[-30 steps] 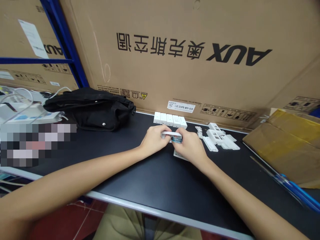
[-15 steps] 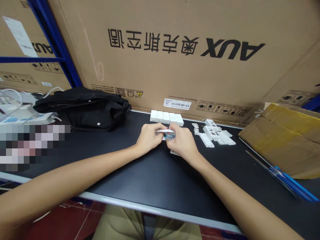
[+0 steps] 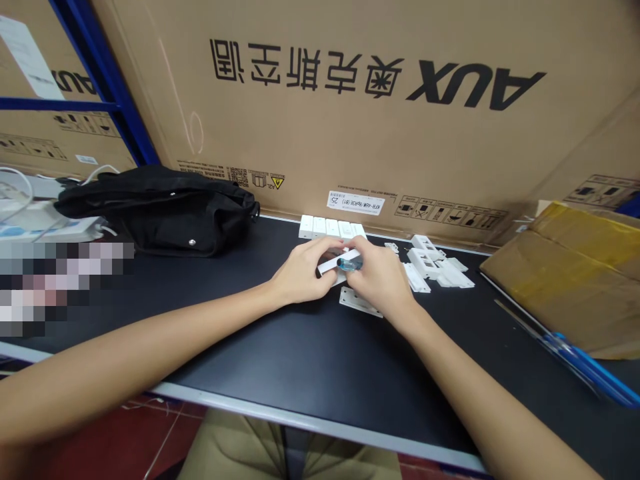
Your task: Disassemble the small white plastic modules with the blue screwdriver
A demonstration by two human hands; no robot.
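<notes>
My left hand (image 3: 306, 269) is closed around one end of a white plastic housing (image 3: 329, 265), raised over the black tabletop and tilted. My right hand (image 3: 381, 275) is closed on a tool with a clear blue handle (image 3: 352, 264) and a dark end. Its fingertips also reach the right end of the housing. The tool's tip cannot be made out. Under the right hand lies a flat white plate with holes (image 3: 357, 301), partly covered. A row of several white boxes (image 3: 320, 227) stands just behind my hands.
Loose white plastic parts (image 3: 425, 257) lie right of my hands. A black bag (image 3: 165, 210) lies at left, near white power strips and cables. At right are a taped carton (image 3: 575, 280) and a blue-handled tool (image 3: 595, 373). A big cardboard box (image 3: 300, 133) stands behind the table.
The white housing has turned from nearly level to a slant, its right end higher. My right hand has shifted slightly right, and more of the blue handle and the flat plate shows.
</notes>
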